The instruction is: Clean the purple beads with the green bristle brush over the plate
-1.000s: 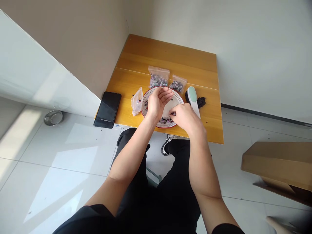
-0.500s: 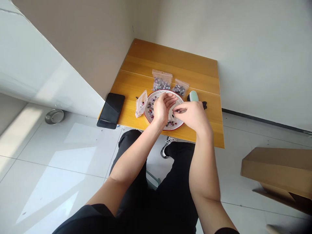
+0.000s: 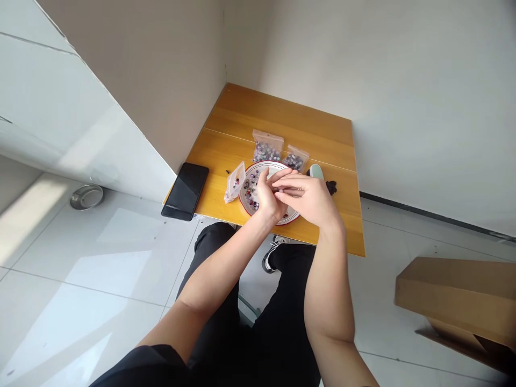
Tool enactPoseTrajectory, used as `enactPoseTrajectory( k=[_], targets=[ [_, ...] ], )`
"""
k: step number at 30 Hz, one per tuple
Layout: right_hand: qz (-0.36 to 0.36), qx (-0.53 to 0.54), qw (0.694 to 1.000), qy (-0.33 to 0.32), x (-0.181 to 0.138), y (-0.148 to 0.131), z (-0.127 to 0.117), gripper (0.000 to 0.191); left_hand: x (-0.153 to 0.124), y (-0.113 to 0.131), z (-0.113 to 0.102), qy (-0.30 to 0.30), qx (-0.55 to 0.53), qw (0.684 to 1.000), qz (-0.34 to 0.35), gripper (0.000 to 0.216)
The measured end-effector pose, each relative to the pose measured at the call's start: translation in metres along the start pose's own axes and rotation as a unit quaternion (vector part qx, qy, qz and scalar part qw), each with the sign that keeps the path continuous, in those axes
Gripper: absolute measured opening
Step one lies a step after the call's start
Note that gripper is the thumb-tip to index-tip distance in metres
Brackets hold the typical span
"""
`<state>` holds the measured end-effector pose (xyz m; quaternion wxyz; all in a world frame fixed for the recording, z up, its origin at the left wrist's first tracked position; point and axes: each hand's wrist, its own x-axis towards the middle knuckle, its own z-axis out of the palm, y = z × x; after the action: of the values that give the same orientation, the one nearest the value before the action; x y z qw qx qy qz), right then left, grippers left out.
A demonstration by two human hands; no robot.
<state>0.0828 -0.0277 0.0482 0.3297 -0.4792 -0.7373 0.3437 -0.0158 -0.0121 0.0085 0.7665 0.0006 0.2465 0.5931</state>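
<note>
Table with phone, plate, bags, perhaps brush.

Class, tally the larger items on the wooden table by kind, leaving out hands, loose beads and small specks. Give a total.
Clear bead bags: 3
Plate: 1
Phone: 1
Green-and-white item: 1
Crumpled black item: 1
Total: 7

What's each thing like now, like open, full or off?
Left hand, open, palm up
Right hand, fingers bent over left palm, grip unclear
Plate, flat, beads scattered on it
Phone, lying flat, screen dark
Left bag, beads inside
Middle bag, beads inside
Right bag, beads inside
Metal bowl, upright
</note>
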Motion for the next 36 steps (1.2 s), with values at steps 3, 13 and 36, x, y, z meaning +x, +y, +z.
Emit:
enactPoseTrajectory(
  k=[3, 13, 36],
  targets=[
    [-0.006, -0.002, 1.0, 0.002, -0.003, -0.008, -0.005, 0.026, 0.002, 0.003, -0.003, 0.001, 0.008, 1.0, 0.009, 0.051],
    [0.103, -0.19, 0.945, 0.246, -0.008, 0.03, -0.042, 0.024, 0.003, 0.008, -0.007, -0.024, 0.008, 1.0, 0.015, 0.056],
    [0.113, 0.02, 0.975, 0.192, -0.024, 0.063, -0.063, 0.056, -0.004, 0.012, 0.001, -0.083, -0.012, 0.993, 0.084, 0.072]
  ],
)
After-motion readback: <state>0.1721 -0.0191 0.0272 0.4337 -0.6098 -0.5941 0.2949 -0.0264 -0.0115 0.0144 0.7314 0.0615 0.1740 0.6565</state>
